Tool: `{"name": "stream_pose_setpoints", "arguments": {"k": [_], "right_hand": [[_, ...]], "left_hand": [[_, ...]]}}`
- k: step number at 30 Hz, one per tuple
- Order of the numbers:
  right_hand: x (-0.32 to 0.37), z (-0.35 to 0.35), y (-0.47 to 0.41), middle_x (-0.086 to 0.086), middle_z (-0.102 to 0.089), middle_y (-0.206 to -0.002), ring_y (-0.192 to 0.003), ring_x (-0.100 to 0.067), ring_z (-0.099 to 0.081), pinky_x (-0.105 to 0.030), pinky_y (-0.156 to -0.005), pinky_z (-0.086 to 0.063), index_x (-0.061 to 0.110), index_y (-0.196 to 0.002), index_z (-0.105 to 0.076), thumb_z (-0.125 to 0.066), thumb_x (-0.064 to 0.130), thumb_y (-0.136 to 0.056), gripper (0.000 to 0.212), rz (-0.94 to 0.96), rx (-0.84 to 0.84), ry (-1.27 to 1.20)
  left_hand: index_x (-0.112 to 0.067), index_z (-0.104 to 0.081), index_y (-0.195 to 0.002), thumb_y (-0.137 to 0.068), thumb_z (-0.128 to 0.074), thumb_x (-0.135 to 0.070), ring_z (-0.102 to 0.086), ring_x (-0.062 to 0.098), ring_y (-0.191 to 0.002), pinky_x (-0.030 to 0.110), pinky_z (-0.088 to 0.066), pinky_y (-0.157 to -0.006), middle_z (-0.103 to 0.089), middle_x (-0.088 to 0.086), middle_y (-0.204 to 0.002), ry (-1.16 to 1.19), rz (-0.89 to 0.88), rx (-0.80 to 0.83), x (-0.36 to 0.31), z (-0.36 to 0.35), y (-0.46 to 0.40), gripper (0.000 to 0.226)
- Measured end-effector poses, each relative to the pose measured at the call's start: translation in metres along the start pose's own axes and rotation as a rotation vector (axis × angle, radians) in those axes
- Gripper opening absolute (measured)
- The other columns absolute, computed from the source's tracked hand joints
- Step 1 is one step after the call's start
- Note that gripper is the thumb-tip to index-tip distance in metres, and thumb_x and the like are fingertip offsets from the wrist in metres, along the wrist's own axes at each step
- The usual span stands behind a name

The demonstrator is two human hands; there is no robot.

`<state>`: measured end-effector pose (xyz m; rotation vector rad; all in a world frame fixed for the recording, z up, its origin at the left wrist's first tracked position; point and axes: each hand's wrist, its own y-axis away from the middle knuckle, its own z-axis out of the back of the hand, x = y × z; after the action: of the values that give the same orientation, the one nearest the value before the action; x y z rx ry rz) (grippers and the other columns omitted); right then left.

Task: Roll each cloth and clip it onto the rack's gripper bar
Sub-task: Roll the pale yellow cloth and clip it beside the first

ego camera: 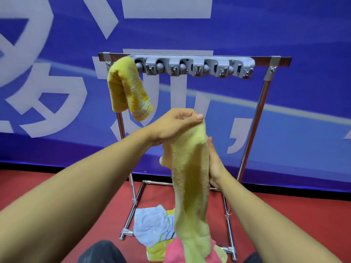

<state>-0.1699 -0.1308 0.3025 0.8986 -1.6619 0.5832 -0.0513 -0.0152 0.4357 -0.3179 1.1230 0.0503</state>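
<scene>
I am holding a long, fuzzy pale-green cloth [190, 179] at centre frame: my left hand [174, 126] is pinching its top with curled fingers, my right hand [214, 164] is pressing flat along its side. Upper left, a rolled mustard terry towel [125, 86] is hanging from the grey plastic gripper bar [193, 68] on the chrome rack [252, 122]. More crumpled cloths [152, 226] are lying on the red floor [95, 205]

Both forearms [76, 186] are bare; dark trousers [100, 252] cover the knees.
</scene>
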Motion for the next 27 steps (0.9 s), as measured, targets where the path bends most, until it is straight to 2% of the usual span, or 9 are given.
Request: {"name": "stream_pose_setpoints", "arguments": {"k": [2,5,9,12,16,19,22,24,27], "right_hand": [[-0.007,-0.01,0.006,-0.018,-0.07,-0.123,-0.109,-0.031,-0.068,-0.042,-0.091,-0.056,0.015,-0.13,-0.067,-0.03,0.077,-0.09,0.083,-0.068,0.088,-0.082],[-0.022,-0.021,0.018,-0.012,-0.068,-0.131,-0.12,-0.025,-0.066,-0.036,-0.095,-0.057,0.017,-0.132,-0.064,-0.024,0.071,-0.095,0.077,-0.127,0.193,-0.078],[-0.049,-0.016,0.025,0.008,-0.056,-0.146,-0.127,-0.011,-0.061,-0.033,-0.101,-0.053,0.031,-0.16,-0.018,-0.076,0.057,-0.079,0.102,-0.098,0.297,0.25],[-0.056,-0.018,0.03,0.036,-0.046,-0.139,-0.124,0.008,-0.056,-0.022,-0.102,-0.048,0.047,-0.157,0.009,-0.083,0.026,-0.083,0.12,0.013,0.389,0.526],[-0.043,-0.023,0.028,0.019,-0.051,-0.147,-0.129,-0.003,-0.056,-0.032,-0.106,-0.049,0.064,-0.149,0.002,-0.08,0.03,-0.086,0.109,0.135,0.301,0.474],[-0.026,-0.032,0.021,0.01,-0.061,-0.14,-0.122,-0.013,-0.064,-0.036,-0.099,-0.055,0.059,-0.152,-0.016,-0.07,0.014,-0.094,0.091,0.182,0.245,0.316],[-0.013,-0.038,0.015,-0.009,-0.067,-0.133,-0.116,-0.031,-0.067,-0.048,-0.096,-0.056,0.053,-0.149,-0.034,-0.062,0.004,-0.097,0.077,0.144,0.236,0.081],[-0.006,-0.039,0.01,-0.014,-0.065,-0.134,-0.113,-0.032,-0.068,-0.045,-0.091,-0.058,0.049,-0.15,-0.036,-0.061,0.0,-0.096,0.078,0.119,0.23,-0.012],[0.0,-0.038,0.0,-0.012,-0.049,-0.152,-0.121,-0.032,-0.064,-0.047,-0.094,-0.057,0.049,-0.15,-0.037,-0.065,-0.003,-0.092,0.083,0.108,0.212,-0.061]], "left_hand": [[-0.019,-0.062,-0.081,-0.101,-0.059,-0.042,-0.05,0.012,-0.059,0.022,-0.042,-0.054,-0.054,-0.002,-0.066,-0.046,-0.024,-0.106,-0.002,0.013,-0.006,0.031],[-0.021,-0.065,-0.08,-0.1,-0.058,-0.048,-0.053,0.01,-0.065,0.028,-0.043,-0.063,-0.059,-0.003,-0.073,-0.218,-0.013,-0.391,0.014,0.042,-0.015,0.035],[-0.011,-0.065,-0.091,-0.105,-0.051,-0.04,-0.052,0.01,-0.074,0.03,-0.041,-0.068,-0.059,-0.002,-0.082,-0.278,0.081,-0.627,0.047,0.074,-0.015,0.035],[-0.011,-0.059,-0.097,-0.108,-0.042,-0.038,-0.049,0.011,-0.073,0.029,-0.04,-0.064,-0.053,-0.002,-0.082,-0.257,0.162,-0.674,0.069,0.087,-0.011,0.033],[-0.013,-0.059,-0.122,-0.105,-0.039,-0.053,-0.053,0.023,-0.093,0.036,-0.045,-0.083,-0.057,0.005,-0.102,-0.051,0.455,-0.555,0.108,0.083,-0.002,0.048],[-0.006,-0.061,-0.123,-0.096,-0.035,-0.073,-0.052,0.024,-0.081,0.036,-0.042,-0.075,-0.058,0.008,-0.091,-0.015,0.714,-0.431,0.137,0.059,0.017,0.077],[-0.008,-0.06,-0.132,-0.091,-0.029,-0.084,-0.066,0.03,-0.1,0.041,-0.044,-0.096,-0.07,0.014,-0.112,0.167,0.841,-0.315,0.153,0.026,0.043,0.092],[-0.005,-0.068,-0.122,-0.078,-0.031,-0.095,-0.068,0.03,-0.105,0.041,-0.046,-0.101,-0.074,0.018,-0.115,0.386,0.827,-0.217,0.16,0.005,0.059,0.107],[-0.009,-0.069,-0.129,-0.085,-0.032,-0.089,-0.064,0.03,-0.123,0.045,-0.048,-0.107,-0.069,0.015,-0.131,0.722,0.666,-0.102,0.158,-0.02,0.072,0.098]]}}
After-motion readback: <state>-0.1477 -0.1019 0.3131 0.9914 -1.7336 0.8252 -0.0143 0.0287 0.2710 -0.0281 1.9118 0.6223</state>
